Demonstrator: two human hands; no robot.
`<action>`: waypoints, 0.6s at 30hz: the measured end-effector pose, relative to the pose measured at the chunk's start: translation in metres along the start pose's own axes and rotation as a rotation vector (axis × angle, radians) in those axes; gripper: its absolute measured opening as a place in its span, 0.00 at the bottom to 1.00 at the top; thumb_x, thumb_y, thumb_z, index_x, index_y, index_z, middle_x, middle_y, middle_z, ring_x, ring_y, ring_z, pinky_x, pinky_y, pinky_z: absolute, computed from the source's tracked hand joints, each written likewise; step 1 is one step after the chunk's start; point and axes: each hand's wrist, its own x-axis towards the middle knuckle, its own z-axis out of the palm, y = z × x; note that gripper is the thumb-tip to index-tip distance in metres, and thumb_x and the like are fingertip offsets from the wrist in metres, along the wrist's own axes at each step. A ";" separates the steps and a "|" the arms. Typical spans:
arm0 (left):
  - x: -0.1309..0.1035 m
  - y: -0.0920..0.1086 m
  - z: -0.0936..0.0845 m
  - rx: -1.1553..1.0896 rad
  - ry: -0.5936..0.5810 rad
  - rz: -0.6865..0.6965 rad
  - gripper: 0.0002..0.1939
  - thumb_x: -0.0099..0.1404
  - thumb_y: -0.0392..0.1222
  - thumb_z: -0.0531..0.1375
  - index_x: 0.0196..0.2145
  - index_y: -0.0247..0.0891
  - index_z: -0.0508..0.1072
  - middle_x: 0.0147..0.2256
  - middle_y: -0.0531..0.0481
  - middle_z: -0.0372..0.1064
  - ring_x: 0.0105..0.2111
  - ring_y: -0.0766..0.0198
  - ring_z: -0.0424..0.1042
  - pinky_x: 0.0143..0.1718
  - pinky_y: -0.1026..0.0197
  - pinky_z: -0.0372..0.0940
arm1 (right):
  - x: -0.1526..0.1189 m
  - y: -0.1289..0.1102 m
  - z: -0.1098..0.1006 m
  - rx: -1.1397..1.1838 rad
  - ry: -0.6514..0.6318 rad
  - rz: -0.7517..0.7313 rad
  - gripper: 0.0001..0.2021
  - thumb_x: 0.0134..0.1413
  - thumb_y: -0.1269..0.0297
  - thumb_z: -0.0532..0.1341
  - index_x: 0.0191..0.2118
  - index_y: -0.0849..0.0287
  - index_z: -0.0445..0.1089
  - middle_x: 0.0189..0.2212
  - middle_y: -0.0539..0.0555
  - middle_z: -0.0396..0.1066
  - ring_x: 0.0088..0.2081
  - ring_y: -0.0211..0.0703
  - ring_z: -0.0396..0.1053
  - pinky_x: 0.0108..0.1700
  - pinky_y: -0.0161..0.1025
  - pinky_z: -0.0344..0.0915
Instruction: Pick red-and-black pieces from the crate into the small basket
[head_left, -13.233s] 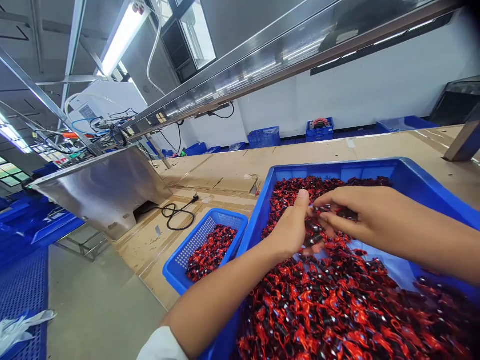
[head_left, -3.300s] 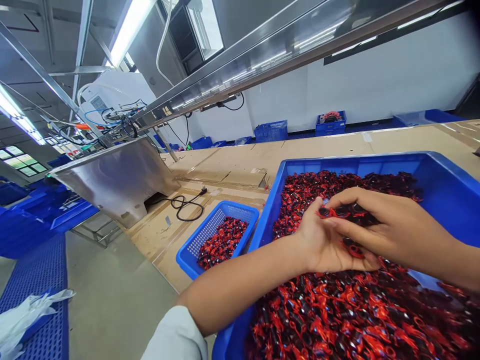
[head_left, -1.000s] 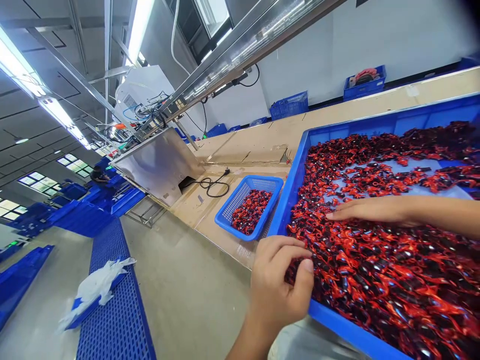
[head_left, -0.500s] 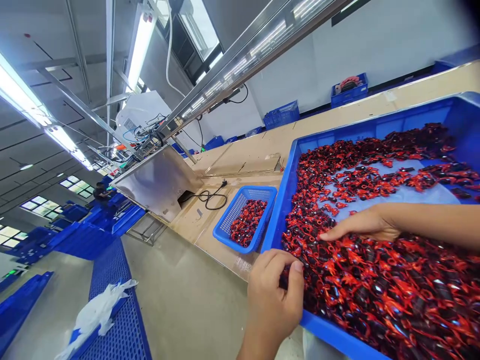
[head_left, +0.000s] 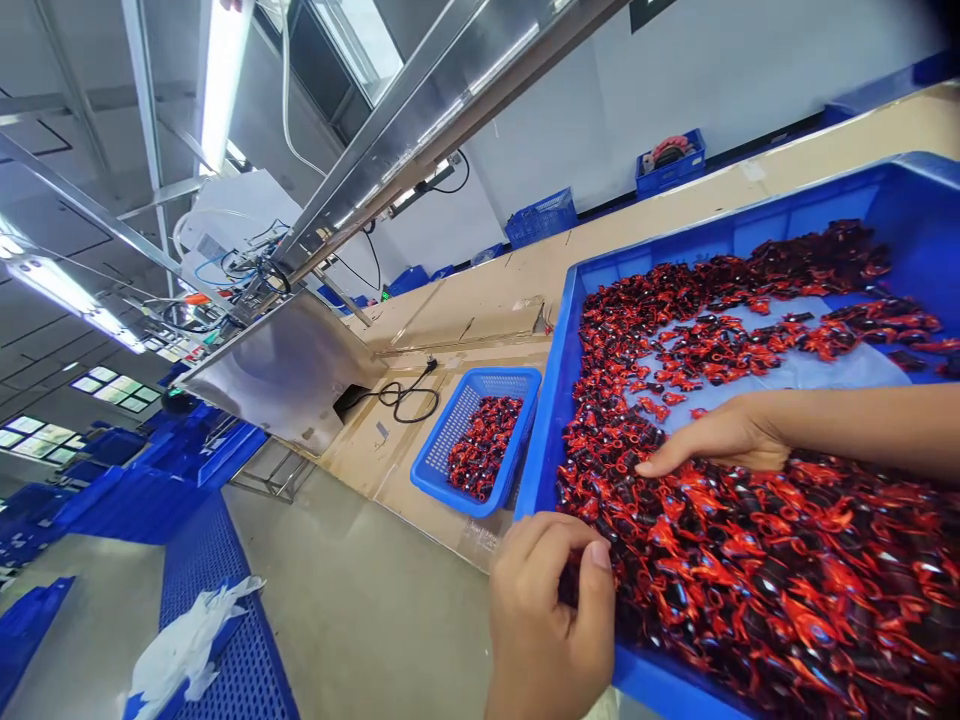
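A big blue tray point(head_left: 911, 195) holds a deep pile of small red-and-black parts point(head_left: 757, 560), with a bare patch of its floor showing further back. My left hand point(head_left: 547, 610) sits at the tray's near left corner, fingers and thumb curled shut around a few dark parts at the rim. The rim under that hand is hidden. My right hand point(head_left: 724, 440) lies flat on the pile, fingers stretched toward the left wall, holding nothing.
A small blue mesh basket point(head_left: 439, 475) with more of the same parts stands left of the tray on the cardboard-covered bench point(head_left: 480, 300). Beyond it lie a black cable point(head_left: 401, 400) and a tilted steel chute point(head_left: 281, 365). Blue crates line the far wall.
Both hands left the middle of the pile, where they handled parts together. The left hand went to the near corner and the right hand spread flat. The view tilted further left.
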 end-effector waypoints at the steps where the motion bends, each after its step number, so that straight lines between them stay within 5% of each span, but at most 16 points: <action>1: -0.002 -0.002 0.001 -0.014 0.004 -0.002 0.09 0.78 0.36 0.60 0.40 0.44 0.79 0.37 0.53 0.82 0.37 0.62 0.81 0.40 0.59 0.71 | 0.000 0.001 -0.001 0.014 -0.018 0.012 0.34 0.52 0.26 0.71 0.48 0.53 0.84 0.50 0.65 0.88 0.56 0.74 0.85 0.53 0.70 0.82; 8: -0.009 -0.009 0.007 -0.058 0.026 -0.025 0.09 0.79 0.39 0.60 0.40 0.45 0.80 0.37 0.49 0.82 0.37 0.58 0.81 0.41 0.55 0.73 | -0.001 -0.002 0.002 0.102 -0.124 0.094 0.30 0.40 0.32 0.77 0.42 0.51 0.84 0.46 0.62 0.89 0.53 0.74 0.86 0.52 0.70 0.83; 18: -0.009 -0.018 -0.001 -0.156 -0.067 -0.021 0.10 0.80 0.40 0.60 0.42 0.45 0.82 0.37 0.45 0.83 0.38 0.54 0.82 0.43 0.52 0.74 | 0.003 -0.003 -0.014 0.206 -0.153 0.192 0.20 0.48 0.39 0.70 0.35 0.50 0.83 0.36 0.58 0.88 0.45 0.70 0.88 0.46 0.67 0.85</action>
